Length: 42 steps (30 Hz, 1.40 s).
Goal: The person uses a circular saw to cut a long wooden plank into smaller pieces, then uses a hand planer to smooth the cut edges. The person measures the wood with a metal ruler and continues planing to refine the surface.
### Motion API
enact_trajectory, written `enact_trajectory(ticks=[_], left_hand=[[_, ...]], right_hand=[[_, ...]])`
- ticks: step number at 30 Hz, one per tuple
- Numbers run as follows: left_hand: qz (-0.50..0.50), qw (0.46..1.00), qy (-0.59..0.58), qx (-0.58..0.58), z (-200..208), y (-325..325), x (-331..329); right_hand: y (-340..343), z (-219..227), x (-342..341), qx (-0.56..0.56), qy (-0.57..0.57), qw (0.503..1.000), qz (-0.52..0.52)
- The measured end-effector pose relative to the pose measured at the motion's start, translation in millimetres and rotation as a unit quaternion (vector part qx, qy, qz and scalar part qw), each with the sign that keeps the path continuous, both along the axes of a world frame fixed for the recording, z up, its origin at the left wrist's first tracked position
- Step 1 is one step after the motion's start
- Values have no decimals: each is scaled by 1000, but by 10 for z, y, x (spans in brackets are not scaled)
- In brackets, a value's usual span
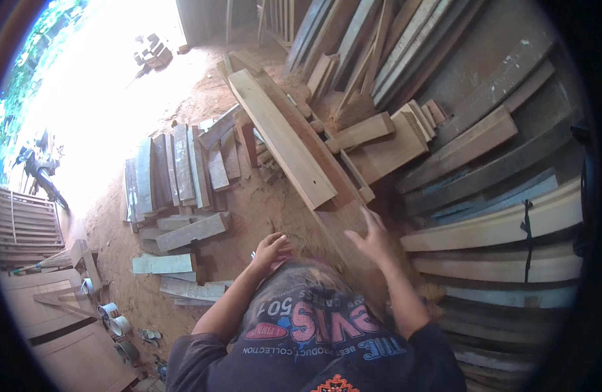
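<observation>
Plank [284, 140]: judged stiff, moderately heavy, not fragile; best gripped by both long edges. Right hand [374, 238]: fingers spread, nothing grasped, near plank. Left hand [272, 251]: curled, contents unclear.

Bright light [118, 85] comes in at the open far left, by green leaves [23, 75], onto a brown dirt floor [252, 199], and long boards [477, 228] fill the right side

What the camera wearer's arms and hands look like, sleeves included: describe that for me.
The left hand and right hand are ungloved, with bare forearms. The left sleeve and right sleeve are dark and short, part of a dark T-shirt with pink and blue printing.
</observation>
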<state>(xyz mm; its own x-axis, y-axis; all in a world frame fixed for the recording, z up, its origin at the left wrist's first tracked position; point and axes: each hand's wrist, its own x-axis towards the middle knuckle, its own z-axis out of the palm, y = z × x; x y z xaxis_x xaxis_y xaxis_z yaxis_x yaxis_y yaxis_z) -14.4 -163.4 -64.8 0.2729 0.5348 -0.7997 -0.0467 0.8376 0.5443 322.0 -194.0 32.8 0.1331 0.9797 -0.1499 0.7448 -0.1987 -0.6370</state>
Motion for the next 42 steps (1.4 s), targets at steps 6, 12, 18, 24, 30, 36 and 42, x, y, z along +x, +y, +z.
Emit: enact_trajectory(ticks=[6, 12, 18, 24, 30, 36, 42], left_hand=[[-87, 996, 25, -5, -150, -89, 192], [-77, 997, -17, -19, -131, -56, 502], [-37, 998, -32, -42, -372, 40, 267], [55, 995, 71, -32, -787, 26, -405], [124, 982, 129, -65, -1043, -239, -829], [218, 966, 92, -104, -1250, -724, -1078], [377, 901, 102, -188, -1205, -1156, -1385]], right_hand=[[-1888, 312, 792, -78, -176, 968, -161], [-3097, 512, 786, -102, -135, 930, -327], [-3052, 704, 825, -195, 184, 866, -421], [-2156, 1058, 740, -174, 377, 826, -380], [-1084, 1169, 300, -111, 478, 844, -218], [89, 1109, -129, -213, 350, 904, -126], [1304, 1082, -609, -180, 328, 926, -49]])
